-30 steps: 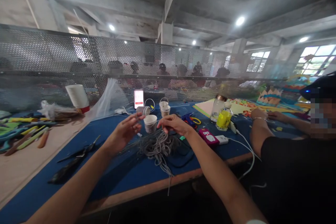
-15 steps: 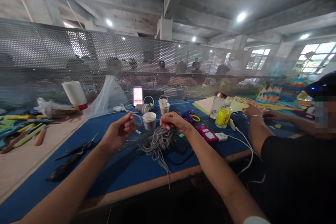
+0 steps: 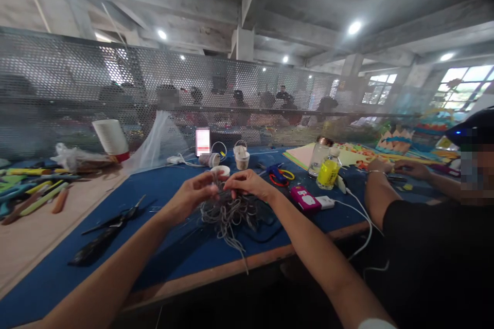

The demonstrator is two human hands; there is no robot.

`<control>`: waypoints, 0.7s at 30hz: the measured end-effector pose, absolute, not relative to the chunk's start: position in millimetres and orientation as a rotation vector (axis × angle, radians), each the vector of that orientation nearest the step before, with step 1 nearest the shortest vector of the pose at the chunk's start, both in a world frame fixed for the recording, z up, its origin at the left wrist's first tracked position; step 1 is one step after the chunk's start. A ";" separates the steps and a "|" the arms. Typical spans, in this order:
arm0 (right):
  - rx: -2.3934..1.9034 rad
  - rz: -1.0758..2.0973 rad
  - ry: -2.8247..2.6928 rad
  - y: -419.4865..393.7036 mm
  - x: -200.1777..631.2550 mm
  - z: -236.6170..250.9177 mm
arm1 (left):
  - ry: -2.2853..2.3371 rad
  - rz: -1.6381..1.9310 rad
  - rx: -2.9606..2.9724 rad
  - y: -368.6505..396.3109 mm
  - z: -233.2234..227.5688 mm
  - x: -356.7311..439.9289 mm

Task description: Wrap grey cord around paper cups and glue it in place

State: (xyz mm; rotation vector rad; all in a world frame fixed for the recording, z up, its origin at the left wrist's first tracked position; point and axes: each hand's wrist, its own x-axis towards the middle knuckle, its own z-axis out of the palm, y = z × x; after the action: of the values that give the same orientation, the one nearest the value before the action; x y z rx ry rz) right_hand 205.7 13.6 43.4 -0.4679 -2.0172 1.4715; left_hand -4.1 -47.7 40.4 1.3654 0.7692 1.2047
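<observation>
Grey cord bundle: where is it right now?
In the head view, just left of centre, the grey cord bundle lies on the blue table beneath the left hand and right hand.

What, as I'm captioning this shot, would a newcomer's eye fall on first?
Probably the left hand and right hand, close together at the centre by a tangle of grey cord on the blue table. Next, the bright yellow bottle to their right, and the lit phone beyond them, before the mesh.

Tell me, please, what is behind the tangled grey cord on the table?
Behind the grey cord, a cup shows its pale rim; the left hand, right hand and cord hide its lower part. Farther back are a small bucket and a lit phone.
</observation>
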 end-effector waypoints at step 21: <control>-0.579 1.102 -2.748 30.6 214.8 28.1 | 0.395 1.371 0.914 -45.7 41.5 -18.0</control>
State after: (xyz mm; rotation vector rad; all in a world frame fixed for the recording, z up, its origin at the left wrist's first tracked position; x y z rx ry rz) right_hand 214.8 30.6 28.1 -0.5788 -2.7479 1.1025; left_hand -18.0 -45.7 41.5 0.9141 0.3949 1.3705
